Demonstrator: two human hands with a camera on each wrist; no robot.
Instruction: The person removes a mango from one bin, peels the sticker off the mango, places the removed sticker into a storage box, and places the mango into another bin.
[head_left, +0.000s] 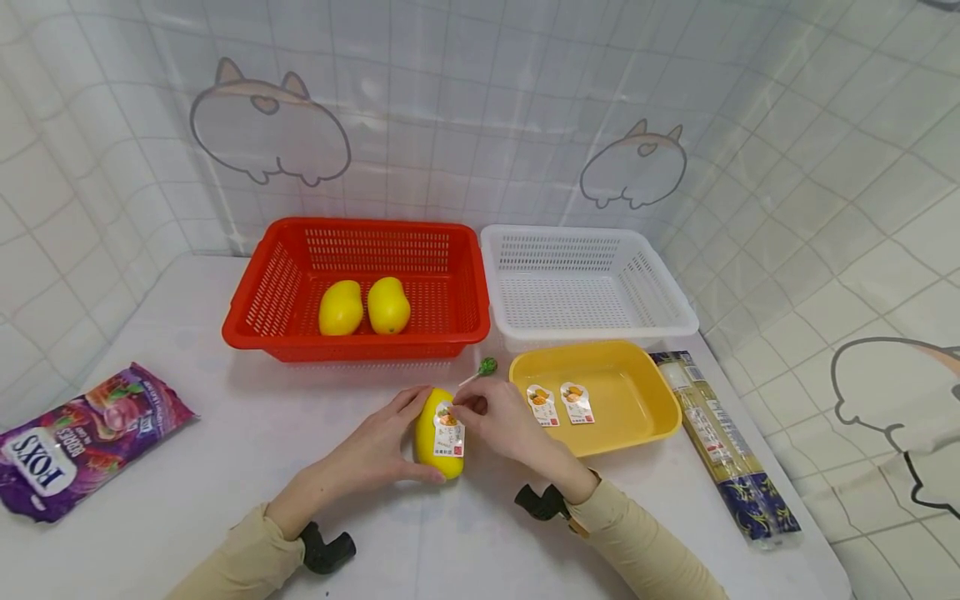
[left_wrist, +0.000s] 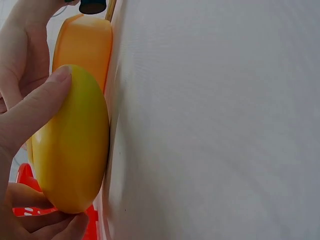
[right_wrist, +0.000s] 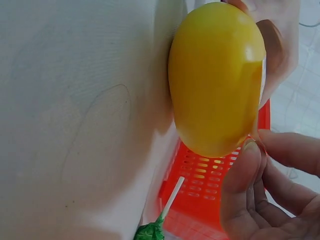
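Observation:
A yellow mango (head_left: 426, 429) lies on the white table, gripped by my left hand (head_left: 367, 446) with the thumb at its near end and the fingers at the far end. On its upper face is a white label (head_left: 448, 442) with a small mango picture. My right hand (head_left: 506, 417) pinches the label's upper edge between thumb and finger. From the right wrist view, those fingertips (right_wrist: 248, 150) are close against the end of the mango (right_wrist: 215, 85); the label is seen almost edge-on. Two similar labels (head_left: 577, 404) are on the left inner side of a yellow tub (head_left: 663, 417).
Two more mangoes (head_left: 388, 307) sit in a red basket (head_left: 375, 352) at the back. Beside it stands a white basket (head_left: 592, 335). A green lollipop (head_left: 488, 366) lies behind my right hand. A purple FOX'S bag (head_left: 90, 442) is at left, a long clear packet (head_left: 723, 446) at right.

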